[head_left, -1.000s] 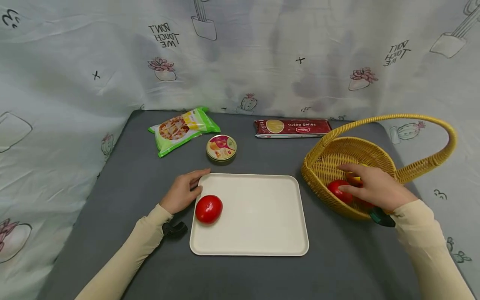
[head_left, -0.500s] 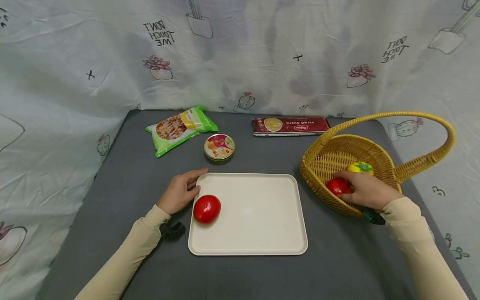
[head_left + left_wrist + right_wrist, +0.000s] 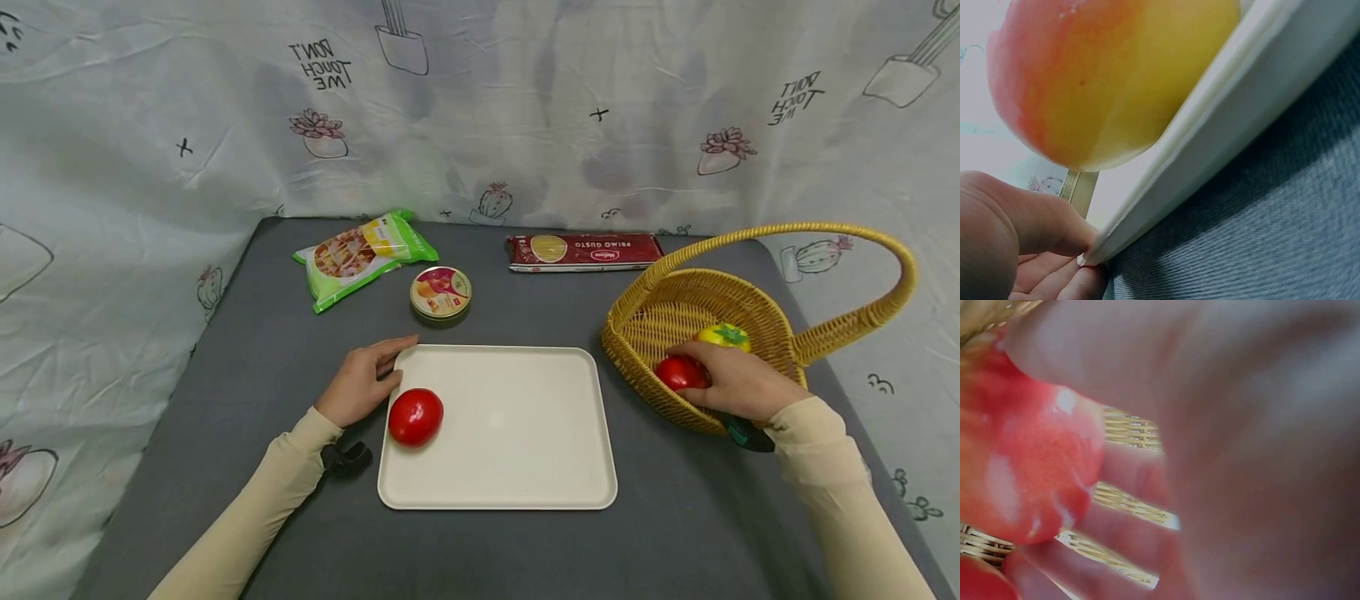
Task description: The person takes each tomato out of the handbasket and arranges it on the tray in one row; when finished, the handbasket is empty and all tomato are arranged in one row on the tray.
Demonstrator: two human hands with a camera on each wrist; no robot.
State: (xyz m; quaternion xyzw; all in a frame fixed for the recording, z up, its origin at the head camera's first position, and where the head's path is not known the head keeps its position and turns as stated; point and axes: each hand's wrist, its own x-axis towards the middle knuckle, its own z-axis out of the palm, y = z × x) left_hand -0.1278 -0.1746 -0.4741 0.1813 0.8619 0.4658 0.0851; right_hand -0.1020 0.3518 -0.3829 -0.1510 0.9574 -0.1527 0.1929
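Observation:
On the left side of a white tray (image 3: 502, 450) lies a round, glossy red fruit (image 3: 416, 417); the left wrist view shows its yellow underside. My left hand (image 3: 360, 382) pinches the tray's far left corner, thumb at the rim and fingers below. My right hand (image 3: 738, 382) reaches into a yellow wicker basket (image 3: 630, 358) and grips a second red fruit (image 3: 681, 373), thumb on one side and fingers on the other. Behind that hand sits a yellow fruit (image 3: 723, 335) with a green leafy top. In the right wrist view, another red fruit (image 3: 982, 581) shows by the fingers.
A green snack bag (image 3: 365, 257) and a round tin (image 3: 441, 293) lie beyond the tray. At the back is a dark red packet (image 3: 585, 252). The basket's tall handle (image 3: 802, 232) arches up on the right. A printed curtain (image 3: 480, 108) hangs behind the grey table (image 3: 495, 554).
My right hand has shifted left and closed round the red fruit in the basket, uncovering the yellow fruit. The left hand and tray stay in place.

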